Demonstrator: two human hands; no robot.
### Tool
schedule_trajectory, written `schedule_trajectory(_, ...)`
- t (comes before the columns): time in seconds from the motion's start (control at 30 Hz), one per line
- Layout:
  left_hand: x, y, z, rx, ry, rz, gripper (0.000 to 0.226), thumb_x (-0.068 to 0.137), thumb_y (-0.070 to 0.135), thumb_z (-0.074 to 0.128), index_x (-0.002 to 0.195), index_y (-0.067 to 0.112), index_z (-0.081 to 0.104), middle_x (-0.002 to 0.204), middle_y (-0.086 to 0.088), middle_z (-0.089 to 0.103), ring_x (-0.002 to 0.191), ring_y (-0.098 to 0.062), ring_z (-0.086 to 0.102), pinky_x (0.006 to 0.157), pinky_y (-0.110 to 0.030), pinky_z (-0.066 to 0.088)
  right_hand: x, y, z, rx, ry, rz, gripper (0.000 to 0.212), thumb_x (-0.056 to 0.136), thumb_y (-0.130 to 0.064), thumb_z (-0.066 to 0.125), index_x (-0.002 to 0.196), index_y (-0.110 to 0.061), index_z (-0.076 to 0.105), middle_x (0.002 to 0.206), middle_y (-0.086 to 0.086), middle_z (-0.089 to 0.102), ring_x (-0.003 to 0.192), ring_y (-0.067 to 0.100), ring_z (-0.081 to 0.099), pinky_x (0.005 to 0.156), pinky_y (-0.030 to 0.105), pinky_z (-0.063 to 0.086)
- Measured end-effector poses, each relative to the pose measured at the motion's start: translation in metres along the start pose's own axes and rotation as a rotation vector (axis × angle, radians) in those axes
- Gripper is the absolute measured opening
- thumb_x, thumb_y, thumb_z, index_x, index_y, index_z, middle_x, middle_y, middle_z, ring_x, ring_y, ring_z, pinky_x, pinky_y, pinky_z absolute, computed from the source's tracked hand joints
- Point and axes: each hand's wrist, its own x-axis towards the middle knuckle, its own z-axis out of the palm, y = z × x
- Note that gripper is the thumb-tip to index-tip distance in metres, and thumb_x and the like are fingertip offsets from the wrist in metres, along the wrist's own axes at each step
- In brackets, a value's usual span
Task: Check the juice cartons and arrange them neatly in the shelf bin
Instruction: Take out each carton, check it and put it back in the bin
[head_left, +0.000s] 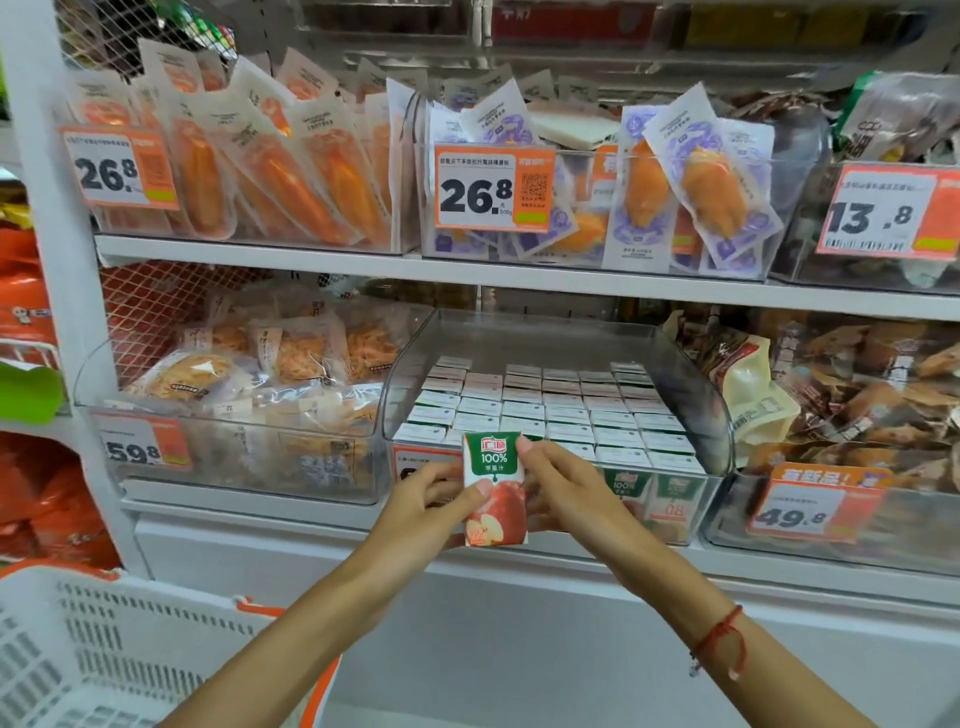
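Head cam: both hands on one apple juice carton (494, 488), held upright in front of the clear shelf bin (719, 415), front face (green top, apple pic) toward me. Left hand (431, 506) grips the lower left edge, thumb across the apple print, fingers curled behind. Right hand (563, 486) pinches the upper right corner w/ thumb + index, other fingers wrapped round the right side. Long axis vertical, same as the packed cartons (545, 410) standing in rows in the bin. Bin sits just behind and above the held carton; front-left corner row looks short, so my guess is that's the slot, tho the carton itself blocks the view there. Both hands about equally near; left hand's on the gap side. Looks like the check step, placing not done yet. Next move prob needs up-and-over the bin's front lip, then straight down, keeping it vertical. White basket (104, 649) bottom left.
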Motion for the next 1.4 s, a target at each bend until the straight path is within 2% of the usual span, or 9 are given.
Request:
schedule_trajectory(0.13,-0.001,-0.002,-0.001,-0.017,-0.008,0.007,0.027,0.092,0.033,0.062,0.118,0.026,0.061,0.110,0.005,0.071,0.094,-0.006,0.070,0.080,-0.022,0.057,0.000,0.000,-0.004,-0.031,-0.031,0.010,0.027,0.098,-0.047,0.045,0.107,-0.029,0.062,0.097,0.002,0.072,0.083,0.012,0.072,0.071,0.022,0.058)
schedule_trajectory(0.3,0.000,-0.001,-0.005,-0.132,0.023,0.009,0.019,0.094,0.032,0.058,0.110,0.022,0.065,0.093,0.005,0.077,0.085,-0.007,0.073,0.068,-0.022,0.059,-0.002,-0.006,-0.019,0.044,-0.246,0.044,0.030,0.092,-0.026,0.064,0.122,-0.027,0.063,0.111,-0.005,0.073,0.104,0.013,0.068,0.090,0.029,0.056)
schedule_trajectory(0.47,0.001,-0.004,-0.010,-0.129,0.006,0.020,0.022,0.096,0.033,0.055,0.114,0.025,0.064,0.097,0.006,0.076,0.091,-0.008,0.072,0.072,-0.021,0.058,-0.003,-0.003,-0.007,0.055,-0.143,0.009,0.039,0.084,-0.015,0.074,0.121,-0.020,0.063,0.105,0.002,0.073,0.099,0.012,0.070,0.082,0.022,0.057)
schedule_trajectory(0.57,0.000,-0.003,-0.010,-0.117,0.014,0.044,0.017,0.097,0.029,0.055,0.108,0.027,0.067,0.094,0.008,0.076,0.088,-0.007,0.072,0.068,-0.017,0.056,-0.002,-0.004,0.001,-0.012,-0.005,-0.044,0.035,0.079,-0.013,0.078,0.111,-0.023,0.067,0.092,-0.001,0.075,0.083,0.008,0.070,0.072,0.017,0.055)
schedule_trajectory(0.67,0.000,-0.001,-0.010,-0.065,0.058,0.078,0.016,0.097,0.026,0.056,0.105,0.032,0.069,0.090,0.008,0.076,0.087,-0.007,0.072,0.069,-0.017,0.056,-0.001,-0.005,0.006,-0.182,0.103,-0.143,0.037,0.073,-0.020,0.081,0.104,-0.033,0.067,0.091,-0.004,0.073,0.080,0.010,0.069,0.075,0.024,0.058)
schedule_trajectory(0.87,-0.001,-0.001,-0.007,-0.043,0.097,-0.014,0.024,0.084,0.046,0.067,0.100,0.029,0.072,0.084,0.010,0.076,0.084,-0.007,0.072,0.086,-0.032,0.057,-0.006,-0.004,0.005,-0.261,0.016,-0.210,0.041,0.068,-0.025,0.088,0.102,-0.033,0.066,0.083,-0.006,0.072,0.072,0.008,0.069,0.070,0.021,0.058)
schedule_trajectory(1.07,0.000,0.002,-0.012,-0.059,0.016,-0.008,0.029,0.082,0.036,0.071,0.110,0.029,0.067,0.102,0.006,0.075,0.090,-0.007,0.072,0.082,-0.027,0.058,-0.003,-0.005,-0.005,-0.013,0.009,-0.095,0.012,0.089,-0.028,0.068,0.098,-0.021,0.071,0.085,-0.005,0.075,0.076,0.005,0.070,0.067,0.014,0.054)
schedule_trajectory(1.23,0.000,0.006,-0.008,-0.008,-0.017,0.033,0.065,0.062,0.051,0.073,0.120,0.028,0.056,0.111,0.005,0.071,0.094,-0.005,0.070,0.082,-0.023,0.056,-0.002,-0.003,-0.008,0.047,-0.143,0.025,0.037,0.091,-0.040,0.061,0.123,-0.022,0.064,0.115,-0.002,0.071,0.107,0.011,0.067,0.096,0.033,0.053)
schedule_trajectory(1.4,-0.004,0.009,-0.004,-0.014,-0.043,0.059,0.063,0.062,0.051,0.071,0.121,0.031,0.059,0.114,0.007,0.070,0.100,-0.005,0.069,0.092,-0.030,0.055,-0.003,-0.003,-0.011,0.092,-0.134,0.024,0.035,0.089,-0.039,0.064,0.118,-0.019,0.069,0.111,0.000,0.073,0.109,0.014,0.067,0.103,0.039,0.048)
